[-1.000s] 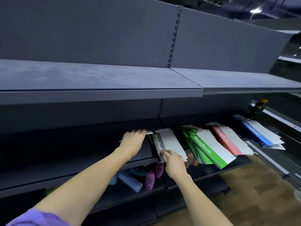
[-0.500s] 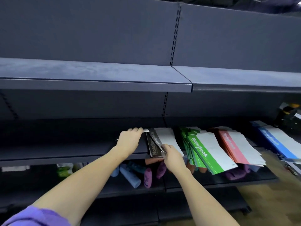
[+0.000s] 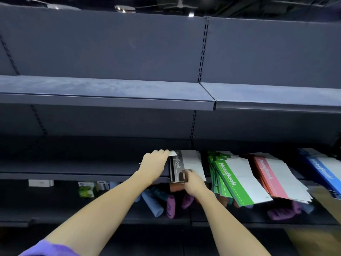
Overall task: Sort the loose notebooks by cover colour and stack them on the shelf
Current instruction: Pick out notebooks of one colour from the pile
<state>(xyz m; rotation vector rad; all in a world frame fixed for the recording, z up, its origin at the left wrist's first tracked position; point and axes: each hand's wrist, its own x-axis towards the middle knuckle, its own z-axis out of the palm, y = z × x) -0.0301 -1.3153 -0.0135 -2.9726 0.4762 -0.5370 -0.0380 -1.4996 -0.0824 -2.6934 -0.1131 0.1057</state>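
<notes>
While both arms are extended to the middle shelf [image 3: 77,166], the black notebooks [image 3: 178,166] are held at its front edge. The left hand [image 3: 154,164] is curled over the stack's left side, a white sheet [image 3: 173,153] at its fingertips. The stack's near corner is pinched by the right hand [image 3: 191,179]. Green notebooks [image 3: 234,183], red notebooks [image 3: 271,177] and blue notebooks [image 3: 323,169] are fanned to the right on the same shelf.

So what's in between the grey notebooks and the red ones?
The green notebooks: a fanned pile sits on the shelf between the grey notebooks and the red notebooks, as the head view shows.
</notes>
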